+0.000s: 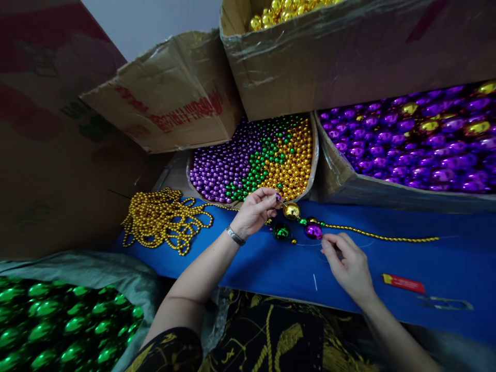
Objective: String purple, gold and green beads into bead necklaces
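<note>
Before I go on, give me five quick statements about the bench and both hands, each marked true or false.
1. A silver band circles the wrist of the left hand. True.
2. The right hand holds the metal snips. False: the snips lie on the blue surface; the right fingertips are beside a large purple bead.
3. Gold bead strands are heaped on the blue surface. True.
4. The right-hand box holds mostly green beads. False: mostly purple ones, with a few gold.
5. The red item with a yellow end lies near the snips. True.
</note>
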`<action>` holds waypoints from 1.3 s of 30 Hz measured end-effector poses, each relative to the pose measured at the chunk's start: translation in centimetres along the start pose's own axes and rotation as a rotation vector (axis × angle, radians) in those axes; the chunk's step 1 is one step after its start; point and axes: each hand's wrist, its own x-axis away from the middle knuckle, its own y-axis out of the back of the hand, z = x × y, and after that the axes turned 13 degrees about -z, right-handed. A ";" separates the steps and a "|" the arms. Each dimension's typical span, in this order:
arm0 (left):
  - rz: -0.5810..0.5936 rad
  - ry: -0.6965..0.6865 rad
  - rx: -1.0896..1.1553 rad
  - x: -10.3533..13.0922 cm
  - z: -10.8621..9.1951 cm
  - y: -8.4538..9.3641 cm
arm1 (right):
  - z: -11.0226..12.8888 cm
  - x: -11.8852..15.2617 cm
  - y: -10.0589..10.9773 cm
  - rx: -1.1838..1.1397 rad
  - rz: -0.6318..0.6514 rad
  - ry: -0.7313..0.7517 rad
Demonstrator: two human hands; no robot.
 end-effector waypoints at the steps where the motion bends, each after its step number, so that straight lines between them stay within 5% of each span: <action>1: -0.005 -0.006 -0.005 0.0 0.0 0.0 | 0.0 0.0 0.0 0.005 0.004 -0.001; 5: -0.039 -0.072 -0.086 0.0 0.0 -0.2 | 0.1 -0.1 0.3 0.026 -0.004 0.011; 11: -0.048 -0.393 -0.308 0.6 0.7 -0.9 | 0.4 0.3 0.6 0.067 -0.039 0.012; 19: -0.003 -0.366 -0.356 1.8 6.3 -1.6 | -5.0 3.7 -0.3 -0.143 0.111 -0.373; 23: 0.060 -0.655 -0.564 3.3 8.6 -1.9 | -5.4 3.6 1.0 0.126 0.195 -0.165; 28: 0.251 -1.008 -0.660 5.7 7.6 -4.1 | -2.2 1.8 2.5 0.115 0.148 0.083; 33: 0.214 -1.101 -0.564 7.2 6.2 -5.8 | -0.8 1.7 2.5 0.025 0.140 0.239; 39: 0.137 -1.103 -0.469 7.9 6.3 -6.0 | -0.2 1.9 2.6 -0.012 0.172 0.247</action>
